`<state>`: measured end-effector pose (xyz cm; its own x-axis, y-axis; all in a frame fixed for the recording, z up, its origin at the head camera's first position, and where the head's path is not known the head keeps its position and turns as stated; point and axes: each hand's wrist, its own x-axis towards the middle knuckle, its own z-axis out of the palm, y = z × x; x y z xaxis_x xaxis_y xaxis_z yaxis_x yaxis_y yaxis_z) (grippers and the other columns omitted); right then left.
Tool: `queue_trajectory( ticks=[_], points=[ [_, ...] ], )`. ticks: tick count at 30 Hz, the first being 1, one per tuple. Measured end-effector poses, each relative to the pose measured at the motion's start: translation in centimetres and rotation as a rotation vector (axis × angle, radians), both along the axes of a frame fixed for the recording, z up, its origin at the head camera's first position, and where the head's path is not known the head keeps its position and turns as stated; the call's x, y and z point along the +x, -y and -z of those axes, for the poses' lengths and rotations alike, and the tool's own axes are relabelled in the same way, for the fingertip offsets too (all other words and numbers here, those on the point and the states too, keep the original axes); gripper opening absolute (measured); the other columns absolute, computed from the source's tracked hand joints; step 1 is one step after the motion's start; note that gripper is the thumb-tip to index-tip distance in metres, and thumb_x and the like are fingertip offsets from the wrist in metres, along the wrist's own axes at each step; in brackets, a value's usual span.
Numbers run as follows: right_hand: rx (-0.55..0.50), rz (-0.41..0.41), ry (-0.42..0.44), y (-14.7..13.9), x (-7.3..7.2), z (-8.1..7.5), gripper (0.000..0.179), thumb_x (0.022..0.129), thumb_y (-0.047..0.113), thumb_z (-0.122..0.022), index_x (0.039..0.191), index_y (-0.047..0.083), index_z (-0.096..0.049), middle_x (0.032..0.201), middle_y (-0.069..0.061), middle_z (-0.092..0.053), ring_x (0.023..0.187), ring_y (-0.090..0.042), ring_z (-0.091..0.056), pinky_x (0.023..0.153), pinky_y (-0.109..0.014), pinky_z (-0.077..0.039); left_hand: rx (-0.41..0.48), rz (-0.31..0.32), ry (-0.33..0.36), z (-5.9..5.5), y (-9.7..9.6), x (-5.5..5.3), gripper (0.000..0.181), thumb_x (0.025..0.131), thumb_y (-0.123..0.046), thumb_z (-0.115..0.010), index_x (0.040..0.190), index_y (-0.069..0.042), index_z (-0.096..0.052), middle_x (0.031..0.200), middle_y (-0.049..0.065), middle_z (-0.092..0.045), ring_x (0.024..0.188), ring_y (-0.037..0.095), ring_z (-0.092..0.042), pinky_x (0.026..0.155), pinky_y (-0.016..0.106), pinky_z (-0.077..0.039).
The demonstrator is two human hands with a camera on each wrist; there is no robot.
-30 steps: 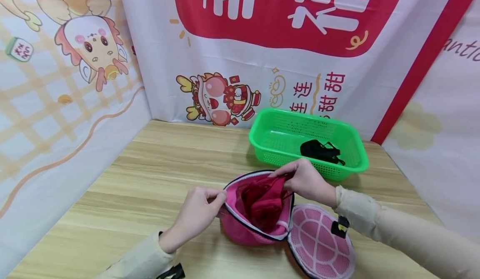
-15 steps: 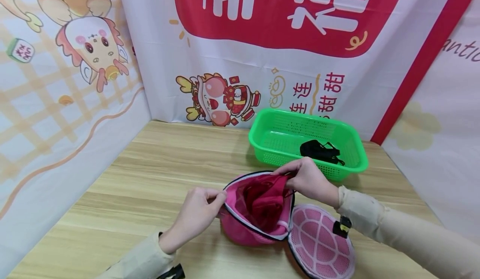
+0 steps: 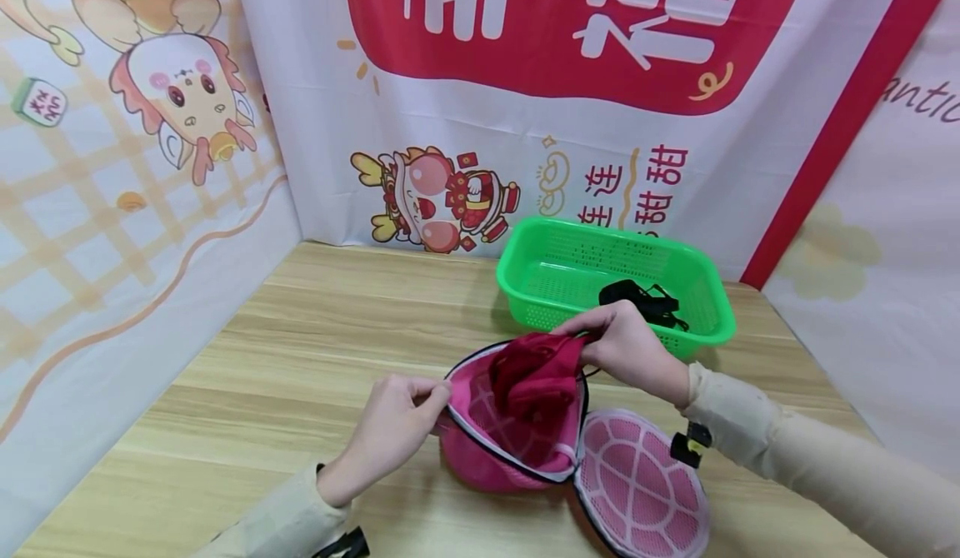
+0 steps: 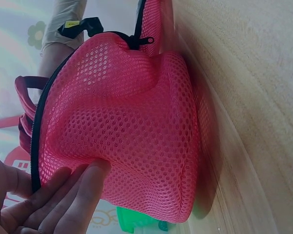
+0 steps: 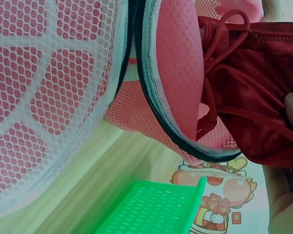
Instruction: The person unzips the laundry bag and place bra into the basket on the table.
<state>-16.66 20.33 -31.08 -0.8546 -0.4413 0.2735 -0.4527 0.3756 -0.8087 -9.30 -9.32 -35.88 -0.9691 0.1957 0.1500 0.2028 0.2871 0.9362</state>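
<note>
A pink mesh laundry bag (image 3: 487, 468) stands on the table with its zipped mouth open. My left hand (image 3: 401, 420) pinches the left edge of the mouth; in the left wrist view its fingers (image 4: 90, 187) press against the outer mesh (image 4: 127, 126). At the far right of the mouth, my right hand (image 3: 630, 350) grips a dark red bra (image 3: 536, 383) with thin straps, partly raised above the rim. Its satiny cloth (image 5: 263, 92) fills the right side of the right wrist view. The bra's lower part still lies inside the bag.
The bag's round mesh lid (image 3: 645, 483) lies folded back on the table at right. Behind the bag stands a green plastic basket (image 3: 517, 287) holding a black strappy garment (image 3: 633, 296). Printed cloth walls (image 3: 322, 125) enclose the wooden table (image 3: 315, 325).
My right hand has risen slightly and shifted right, lifting the red bra higher out of the bag, so more of the mesh bottom shows. My left hand has stayed in place.
</note>
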Motion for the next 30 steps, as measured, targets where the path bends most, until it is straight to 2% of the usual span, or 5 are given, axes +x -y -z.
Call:
queue_trajectory(
  ticks=[7, 12, 19, 25, 30],
  points=[
    [-0.046, 0.000, 0.016, -0.6, -0.1, -0.6, 0.024, 0.074, -0.004, -0.081, 0.092, 0.012, -0.080, 0.080, -0.009, -0.072, 0.064, -0.026, -0.068, 0.057, -0.041, -0.058, 0.011, 0.007, 0.007, -0.1, 0.0, 0.0, 0.030, 0.096, -0.006, -0.051, 0.077, -0.005, -0.074, 0.074, 0.004, -0.070, 0.064, 0.022, -0.070, 0.060, 0.031, -0.058],
    [-0.075, 0.012, 0.025, -1.0, -0.1, -1.1, 0.021, 0.075, 0.002, -0.083, 0.092, 0.014, -0.081, 0.082, -0.010, -0.072, 0.068, -0.029, -0.069, 0.059, -0.039, -0.058, 0.005, 0.011, 0.007, -0.1, 0.0, -0.1, 0.030, 0.096, -0.005, -0.050, 0.077, -0.004, -0.073, 0.074, 0.004, -0.070, 0.064, 0.021, -0.070, 0.060, 0.031, -0.058],
    [-0.055, 0.069, 0.025, -1.4, -0.2, -1.9, 0.021, 0.075, 0.005, -0.084, 0.093, 0.014, -0.081, 0.084, -0.007, -0.073, 0.073, -0.026, -0.068, 0.060, -0.033, -0.056, 0.005, 0.013, 0.004, -0.1, 0.0, 0.0, 0.030, 0.096, -0.005, -0.050, 0.078, -0.004, -0.074, 0.076, 0.005, -0.070, 0.065, 0.021, -0.070, 0.060, 0.031, -0.058],
    [-0.100, 0.094, 0.092, -1.8, -0.4, -2.7, 0.020, 0.078, 0.006, -0.081, 0.098, 0.009, -0.079, 0.087, -0.012, -0.073, 0.073, -0.026, -0.068, 0.060, -0.036, -0.057, -0.001, 0.011, 0.002, -0.2, 0.0, 0.1, 0.029, 0.096, -0.005, -0.050, 0.081, -0.004, -0.075, 0.076, 0.005, -0.070, 0.065, 0.021, -0.070, 0.060, 0.030, -0.058],
    [-0.162, 0.111, 0.125, -2.3, -0.9, -3.2, 0.020, 0.082, -0.001, -0.075, 0.101, 0.004, -0.078, 0.091, -0.013, -0.073, 0.074, -0.025, -0.068, 0.061, -0.037, -0.058, -0.004, 0.006, -0.001, -0.2, 0.0, 0.0, 0.028, 0.096, -0.005, -0.050, 0.083, -0.004, -0.075, 0.076, 0.005, -0.071, 0.064, 0.020, -0.070, 0.059, 0.030, -0.058]
  ],
)
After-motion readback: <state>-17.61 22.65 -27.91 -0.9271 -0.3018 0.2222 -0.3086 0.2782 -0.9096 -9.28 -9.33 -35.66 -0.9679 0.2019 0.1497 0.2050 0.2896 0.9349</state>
